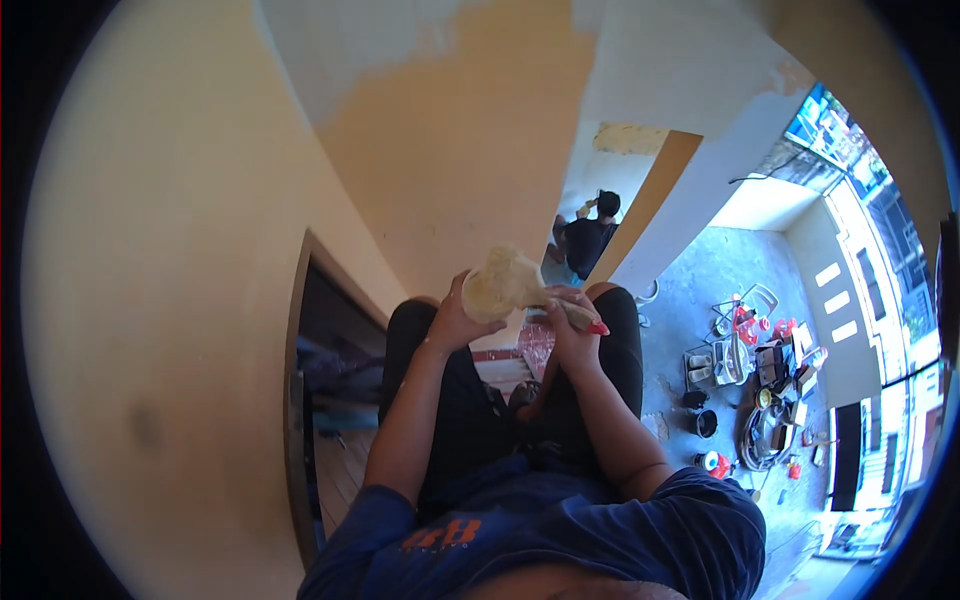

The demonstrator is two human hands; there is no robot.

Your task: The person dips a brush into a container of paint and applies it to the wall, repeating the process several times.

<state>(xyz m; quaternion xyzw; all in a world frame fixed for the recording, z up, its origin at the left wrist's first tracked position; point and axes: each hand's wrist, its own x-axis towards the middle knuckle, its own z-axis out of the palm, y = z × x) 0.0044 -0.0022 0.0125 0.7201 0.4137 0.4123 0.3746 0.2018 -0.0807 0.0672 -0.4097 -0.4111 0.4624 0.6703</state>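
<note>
Near, the left hand (455, 320) curls around a pale container (475, 302) while, just right, the right hand (573, 345) grips a brush (524, 285) whose head appears over it, presumably so drips fall inside.

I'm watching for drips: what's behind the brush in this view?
Part of the pale tub, held in the left hand. Whatever the brush covers there, including any contents, cannot be seen.

A brush (520, 281), its broad head pale cream and its handle red at the end, slants in the right hand (572, 328), the head overlapping a round, pale container (480, 302) held in the left hand (460, 320). Whether the two touch is unclear.
</note>
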